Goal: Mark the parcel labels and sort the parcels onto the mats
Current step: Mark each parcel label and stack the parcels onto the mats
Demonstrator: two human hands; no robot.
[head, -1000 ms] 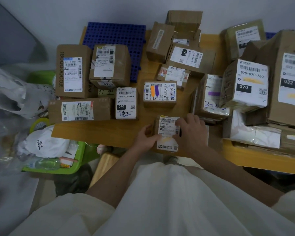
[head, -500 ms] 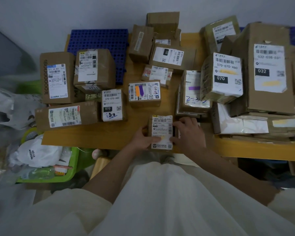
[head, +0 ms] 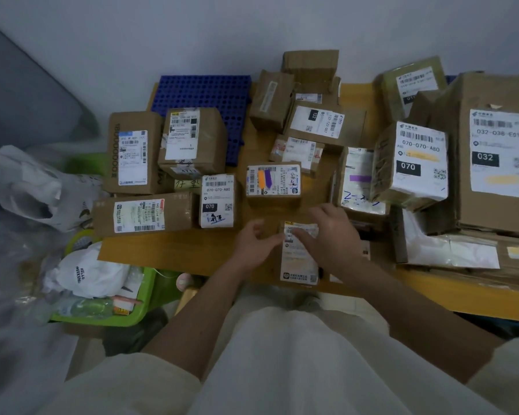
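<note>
A small brown parcel with a white label [head: 299,259] lies at the near edge of the wooden table [head: 168,250]. My left hand [head: 256,244] grips its left side with curled fingers. My right hand [head: 330,235] lies over its top right part, fingers on the label's upper end. A blue perforated mat [head: 204,97] sits at the back left, with two labelled boxes [head: 192,142] partly on it. A parcel with orange and purple marks [head: 273,182] stands just beyond my hands.
Several labelled boxes fill the table: a long one [head: 141,215] and a small 070 one [head: 218,202] at the left, a big stack with 070 [head: 417,163] and 032 [head: 498,151] labels at the right. A green bin [head: 138,313] with bags sits below left.
The view has shifted a little. Both hands stay on the small parcel; my right hand has slid over the top of its label, and my left hand has shifted on its left side.
</note>
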